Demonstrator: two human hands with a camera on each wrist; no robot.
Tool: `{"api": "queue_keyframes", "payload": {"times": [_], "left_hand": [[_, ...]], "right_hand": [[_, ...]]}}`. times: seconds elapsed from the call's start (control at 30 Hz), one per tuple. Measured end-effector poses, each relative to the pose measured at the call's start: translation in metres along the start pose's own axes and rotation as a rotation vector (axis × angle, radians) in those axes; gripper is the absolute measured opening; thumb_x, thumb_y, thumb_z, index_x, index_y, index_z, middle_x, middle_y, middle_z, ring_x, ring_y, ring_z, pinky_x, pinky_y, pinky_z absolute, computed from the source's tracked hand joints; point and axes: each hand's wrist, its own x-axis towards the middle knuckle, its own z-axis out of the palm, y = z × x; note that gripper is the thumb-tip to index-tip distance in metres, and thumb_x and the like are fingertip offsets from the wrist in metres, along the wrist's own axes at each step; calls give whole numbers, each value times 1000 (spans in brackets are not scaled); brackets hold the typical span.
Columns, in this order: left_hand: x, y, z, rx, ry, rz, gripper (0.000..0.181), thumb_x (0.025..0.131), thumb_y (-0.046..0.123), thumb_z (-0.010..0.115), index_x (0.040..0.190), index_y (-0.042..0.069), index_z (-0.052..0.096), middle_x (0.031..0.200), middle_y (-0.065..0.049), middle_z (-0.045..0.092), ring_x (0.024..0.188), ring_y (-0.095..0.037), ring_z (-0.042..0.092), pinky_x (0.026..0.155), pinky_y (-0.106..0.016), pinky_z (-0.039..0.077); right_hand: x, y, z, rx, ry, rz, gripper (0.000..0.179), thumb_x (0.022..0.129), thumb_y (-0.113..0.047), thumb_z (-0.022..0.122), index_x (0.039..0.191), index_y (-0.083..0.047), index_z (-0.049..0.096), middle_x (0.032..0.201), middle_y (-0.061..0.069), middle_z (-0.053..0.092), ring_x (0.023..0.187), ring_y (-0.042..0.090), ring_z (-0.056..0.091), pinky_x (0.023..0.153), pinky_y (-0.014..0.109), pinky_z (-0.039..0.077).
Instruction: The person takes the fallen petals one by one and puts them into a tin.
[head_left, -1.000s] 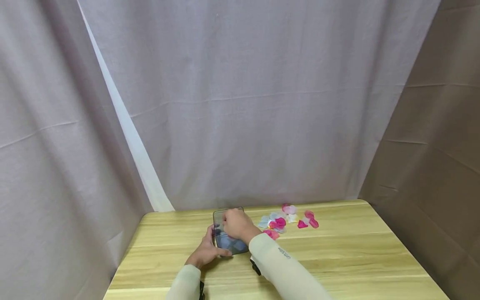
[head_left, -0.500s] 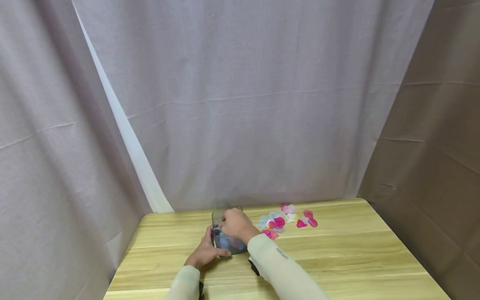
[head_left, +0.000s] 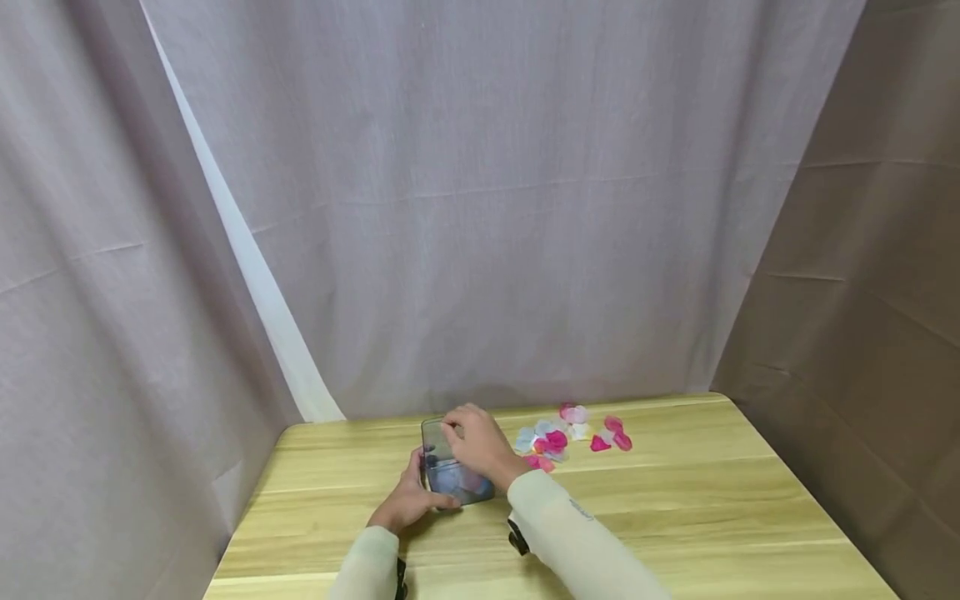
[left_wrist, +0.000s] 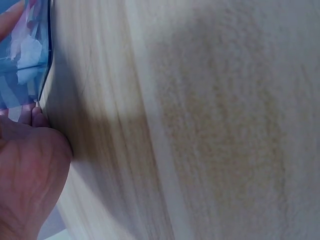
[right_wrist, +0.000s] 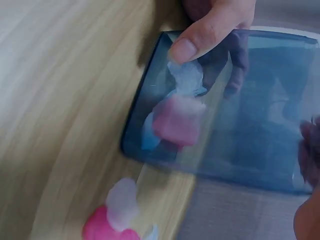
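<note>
A see-through blue-grey plastic box (head_left: 441, 450) stands near the far middle of the table, with pink, white and pale blue petals (right_wrist: 177, 122) inside its lower end. My left hand (head_left: 415, 498) grips the box at its near left corner. In the right wrist view, the left thumb (right_wrist: 197, 42) lies across its outside and other fingers show through the wall. In the left wrist view, the left palm (left_wrist: 32, 165) is beneath the box's edge. My right hand (head_left: 483, 446) overlaps the box's upper right side, fingers loosely bent, thumb apart and nothing visible between them.
Loose artificial petals (head_left: 553, 442) in pink, white and pale blue lie scattered right of the box, with a small darker pink group (head_left: 612, 434) beyond them. Grey curtains (head_left: 525, 250) rise behind the wood-grain table (head_left: 712, 483).
My right hand was curled over the inside of the box; it has risen slightly towards the upper right, its fingers loosening. The left hand's hold stays the same.
</note>
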Motion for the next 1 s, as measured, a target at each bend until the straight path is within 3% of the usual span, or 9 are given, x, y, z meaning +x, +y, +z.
{"api": "queue_keyframes", "payload": {"times": [0.07, 0.3, 0.4, 0.5, 0.63, 0.83, 0.9, 1.0], "left_hand": [[0, 0, 1, 2, 4, -2, 115, 74, 14, 94, 165, 13, 23, 159, -20, 45, 142, -41, 44, 126, -76, 21], [0, 0, 5, -20, 15, 24, 115, 72, 9, 94, 164, 10, 25, 161, -23, 45, 145, -46, 43, 127, -77, 17], [2, -3, 5, -23, 12, 29, 116, 71, 10, 95, 163, 11, 26, 160, -21, 46, 147, -46, 42, 128, -76, 17], [4, -2, 6, -29, 0, 32, 115, 71, 11, 96, 163, 11, 26, 159, -21, 47, 146, -45, 43, 128, -75, 19], [5, -1, 5, -32, -2, 26, 114, 72, 11, 96, 163, 12, 26, 159, -22, 45, 143, -43, 45, 128, -72, 25], [5, -4, 4, -13, 4, 12, 114, 72, 13, 96, 162, 14, 27, 160, -22, 44, 145, -44, 43, 128, -73, 24], [5, -5, 4, -7, 2, 9, 114, 72, 13, 96, 162, 14, 27, 160, -22, 44, 145, -44, 43, 127, -74, 24], [6, -5, 5, -8, -2, 11, 114, 72, 13, 96, 162, 14, 27, 159, -22, 45, 143, -43, 45, 126, -74, 25]], "right_hand": [[-11, 3, -7, 10, 70, -34, 18, 103, -25, 68, 108, -14, 81, 106, -3, 78, 110, 19, 70, 103, 41, 58], [-79, 28, -36, -36, 214, -279, 3, 95, -16, 77, 97, -17, 80, 99, -7, 74, 98, 11, 67, 89, 31, 60], [-108, 40, -43, -70, 222, -300, 7, 91, -14, 80, 95, -20, 78, 97, -10, 72, 97, 8, 66, 90, 29, 59], [-128, 51, -49, -95, 199, -256, 12, 89, -12, 82, 96, -21, 77, 98, -11, 73, 101, 9, 67, 94, 33, 61], [-139, 59, -54, -91, 151, -170, 12, 90, -12, 82, 99, -20, 78, 102, -9, 76, 111, 15, 70, 102, 43, 60], [-137, 70, -52, -72, 25, 0, 13, 91, -12, 81, 103, -11, 76, 114, 8, 79, 112, 29, 75, 98, 49, 62], [-134, 74, -47, -85, -26, 59, 18, 91, -13, 80, 108, -8, 75, 120, 14, 78, 118, 36, 74, 102, 52, 61], [-126, 81, -37, -139, -98, 106, 28, 92, -16, 80, 116, -4, 74, 120, 13, 75, 119, 34, 72, 105, 51, 59]]}}
